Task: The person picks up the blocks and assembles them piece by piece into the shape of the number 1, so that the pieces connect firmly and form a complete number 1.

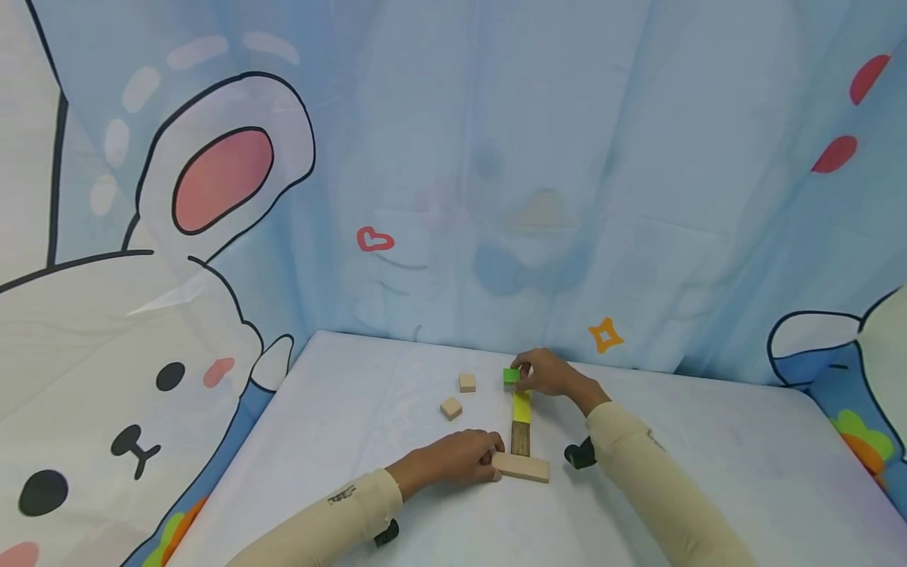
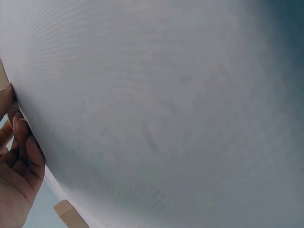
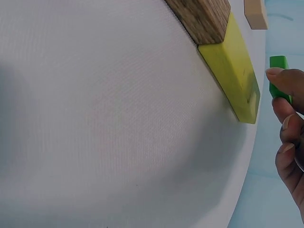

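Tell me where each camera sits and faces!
Head: head-worn, facing forward and down at a table; left hand, right hand, sleeves show.
Left wrist: worn there, facing mostly table; left hand at left edge.
Right wrist: worn there, facing table and yellow block; right hand at right edge.
Head and right wrist share the green block.

Table (image 1: pixel 701 441): pale cubes (image 1: pixel 467 383), yellow block (image 1: pixel 521 408), brown block (image 1: pixel 520 439), perhaps plank (image 1: pixel 524 467)

L hand (image 2: pixel 21 171) at L edge, wood pc (image 2: pixel 3 75) at fingertips, tan block (image 2: pixel 70 215) nr btm, white surface (image 2: pixel 161 114)
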The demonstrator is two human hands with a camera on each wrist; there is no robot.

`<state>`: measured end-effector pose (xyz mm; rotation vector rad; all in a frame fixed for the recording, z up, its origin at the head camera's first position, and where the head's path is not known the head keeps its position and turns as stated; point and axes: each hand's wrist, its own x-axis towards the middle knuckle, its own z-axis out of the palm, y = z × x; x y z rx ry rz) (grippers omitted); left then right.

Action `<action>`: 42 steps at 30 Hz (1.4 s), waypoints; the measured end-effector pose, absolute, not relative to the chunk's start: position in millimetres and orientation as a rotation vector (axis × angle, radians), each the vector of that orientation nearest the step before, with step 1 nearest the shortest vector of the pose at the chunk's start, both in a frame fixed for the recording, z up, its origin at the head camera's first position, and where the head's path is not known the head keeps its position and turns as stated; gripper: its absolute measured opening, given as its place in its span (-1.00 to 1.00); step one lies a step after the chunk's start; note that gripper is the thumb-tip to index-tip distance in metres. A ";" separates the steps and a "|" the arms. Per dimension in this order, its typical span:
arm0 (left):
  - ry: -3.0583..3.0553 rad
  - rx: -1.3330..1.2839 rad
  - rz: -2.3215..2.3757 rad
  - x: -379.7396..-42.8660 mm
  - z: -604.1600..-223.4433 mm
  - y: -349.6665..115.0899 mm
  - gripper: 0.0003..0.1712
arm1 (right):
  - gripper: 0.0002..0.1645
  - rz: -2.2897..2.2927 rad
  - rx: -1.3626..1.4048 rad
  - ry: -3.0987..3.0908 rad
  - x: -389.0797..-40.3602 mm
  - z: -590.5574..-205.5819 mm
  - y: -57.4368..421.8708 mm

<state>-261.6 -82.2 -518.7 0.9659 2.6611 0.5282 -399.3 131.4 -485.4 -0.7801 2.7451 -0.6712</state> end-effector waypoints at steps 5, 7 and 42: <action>2.658 0.963 0.532 -263.0 -520.9 -82.2 -0.58 | -0.56 -0.682 -0.803 2.733 -399.3 -485.3 133.6; 2.654 0.960 0.534 -263.8 -522.5 -82.2 -0.58 | -0.56 -0.673 -0.807 2.737 -399.6 -486.1 134.6; 2.645 0.918 0.578 -261.8 -524.7 -81.1 -0.58 | -0.54 -0.695 -0.781 2.732 -404.0 -482.0 168.0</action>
